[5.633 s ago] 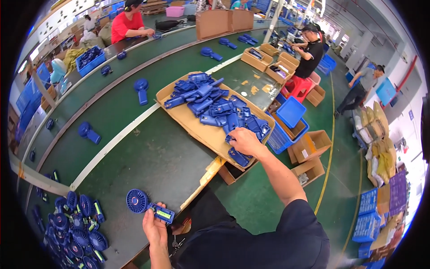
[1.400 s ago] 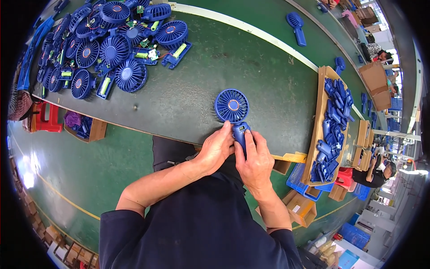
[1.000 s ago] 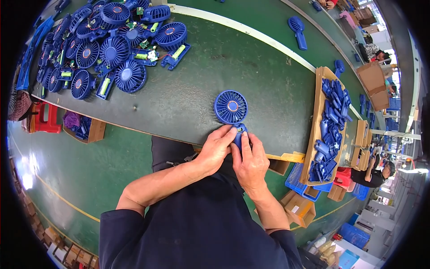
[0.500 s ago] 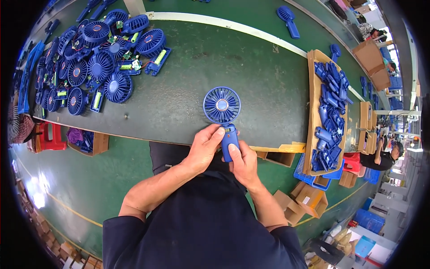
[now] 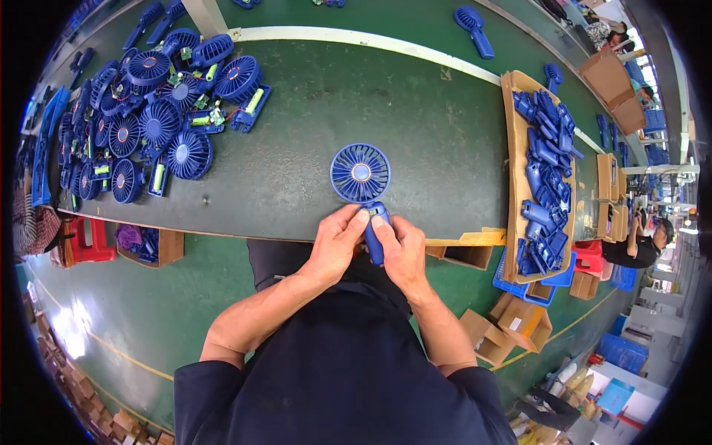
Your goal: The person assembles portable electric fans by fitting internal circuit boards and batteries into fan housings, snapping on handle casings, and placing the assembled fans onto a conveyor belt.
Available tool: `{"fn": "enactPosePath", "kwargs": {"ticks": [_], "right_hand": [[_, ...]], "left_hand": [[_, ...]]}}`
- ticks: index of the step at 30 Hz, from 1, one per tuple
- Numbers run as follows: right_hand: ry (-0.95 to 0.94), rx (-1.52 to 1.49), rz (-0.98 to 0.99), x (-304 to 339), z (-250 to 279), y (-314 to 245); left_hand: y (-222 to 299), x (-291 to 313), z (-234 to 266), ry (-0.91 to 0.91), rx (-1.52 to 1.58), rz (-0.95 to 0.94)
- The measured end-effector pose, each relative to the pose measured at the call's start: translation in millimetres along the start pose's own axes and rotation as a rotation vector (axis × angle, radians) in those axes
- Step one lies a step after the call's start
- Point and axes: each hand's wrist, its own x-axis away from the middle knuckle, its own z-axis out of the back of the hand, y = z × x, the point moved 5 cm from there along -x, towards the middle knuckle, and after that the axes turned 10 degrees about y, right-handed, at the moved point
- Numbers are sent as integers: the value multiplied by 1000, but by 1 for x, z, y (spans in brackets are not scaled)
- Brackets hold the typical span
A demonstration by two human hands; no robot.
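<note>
Both my hands grip one blue handheld fan (image 5: 360, 173) at the near edge of the dark table. Its round grille points away from me, over the tabletop, and its handle comes toward my body. My left hand (image 5: 335, 241) closes on the left side of the handle, thumb near the small display just below the grille. From the right, my right hand (image 5: 400, 251) wraps the handle, its thumb pressed on the handle's front close to the left thumb. Fingers under the handle are mostly hidden.
At the left lies a heap of blue fans (image 5: 159, 122) with exposed green batteries and circuit boards. A cardboard box (image 5: 512, 159) of blue plastic casings stands at the right edge. One finished-looking fan (image 5: 475, 31) lies beyond the white rail. Cartons (image 5: 523, 324) sit on the floor.
My right thumb has moved up the handle, closer to the display and my left thumb. Both hands still hold the fan. The whole view has shifted slightly.
</note>
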Motion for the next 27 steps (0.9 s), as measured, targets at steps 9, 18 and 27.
{"fn": "enactPosePath", "kwargs": {"ticks": [9, 18, 27], "right_hand": [[-413, -789, -409, 21, -5, 0], [-462, -625, -252, 26, -7, -20], [-759, -982, -599, 23, -7, -13]], "left_hand": [[9, 2, 2, -142, 232, 178], [23, 2, -6, -233, 336, 116], [28, -4, -4, -308, 400, 157]]}}
